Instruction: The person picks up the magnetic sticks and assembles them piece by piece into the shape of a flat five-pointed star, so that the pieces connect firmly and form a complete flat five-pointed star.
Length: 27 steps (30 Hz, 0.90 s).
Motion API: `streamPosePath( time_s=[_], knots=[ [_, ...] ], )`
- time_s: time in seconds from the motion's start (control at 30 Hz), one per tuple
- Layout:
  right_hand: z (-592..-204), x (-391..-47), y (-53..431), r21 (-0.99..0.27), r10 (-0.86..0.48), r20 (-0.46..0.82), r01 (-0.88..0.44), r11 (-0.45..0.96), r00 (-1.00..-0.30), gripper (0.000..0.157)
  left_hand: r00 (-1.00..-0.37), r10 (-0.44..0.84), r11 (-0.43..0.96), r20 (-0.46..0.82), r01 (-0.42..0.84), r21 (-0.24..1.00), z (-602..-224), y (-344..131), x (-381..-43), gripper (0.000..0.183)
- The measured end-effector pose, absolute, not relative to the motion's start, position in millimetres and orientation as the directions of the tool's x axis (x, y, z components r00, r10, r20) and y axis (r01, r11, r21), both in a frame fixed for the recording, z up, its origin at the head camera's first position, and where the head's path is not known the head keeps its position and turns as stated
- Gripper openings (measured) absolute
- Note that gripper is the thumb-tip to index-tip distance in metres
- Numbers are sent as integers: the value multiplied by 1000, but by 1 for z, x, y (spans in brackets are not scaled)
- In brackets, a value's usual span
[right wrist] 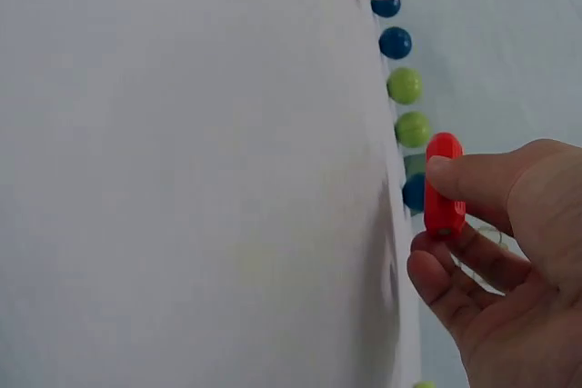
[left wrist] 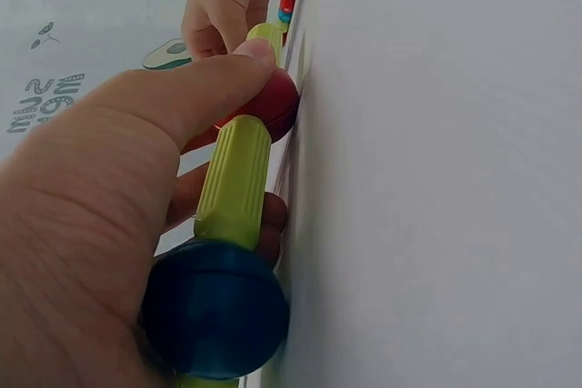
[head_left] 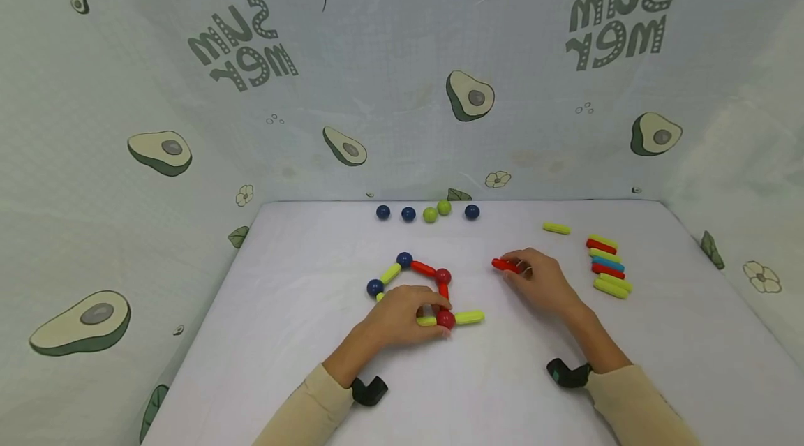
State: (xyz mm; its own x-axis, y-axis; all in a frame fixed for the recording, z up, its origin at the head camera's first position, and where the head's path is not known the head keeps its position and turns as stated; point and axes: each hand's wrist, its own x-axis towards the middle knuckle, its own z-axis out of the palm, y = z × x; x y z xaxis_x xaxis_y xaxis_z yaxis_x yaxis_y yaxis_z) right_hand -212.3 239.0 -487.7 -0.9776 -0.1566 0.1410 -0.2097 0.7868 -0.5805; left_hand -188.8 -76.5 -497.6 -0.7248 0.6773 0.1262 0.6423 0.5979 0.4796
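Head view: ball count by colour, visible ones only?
Blue balls: 5
Green balls: 2
Red balls: 2
Total: 9
The left wrist view shows a blue ball under the left hand, apparently a further one hidden in the head view.

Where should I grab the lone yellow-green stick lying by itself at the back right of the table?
Pinch the lone yellow-green stick across its middle from above, on its long sides. It lies flat and apart from the stack of sticks, so both sides look clear.
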Motion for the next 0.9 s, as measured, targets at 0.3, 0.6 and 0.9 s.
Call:
streamPosePath(
  time_s=[0.3, 0.6, 0.9],
  knots=[
    [-489, -207, 198, -611, -275, 117, -287, 737, -954, 28, -707, 691, 591, 151, 673, 445, -499, -78, -189, 34],
    [-488, -208, 180, -639, -344, 88, -318, 700, -935, 26, -705, 692, 590, 153, 675, 443, -498, -76, -188, 29],
    [-489, -213, 176, -644, -324, 74, -293, 706, -943, 22, -725, 669, 605, 162, 658, 448, -497, -68, -183, 35]
  ],
)
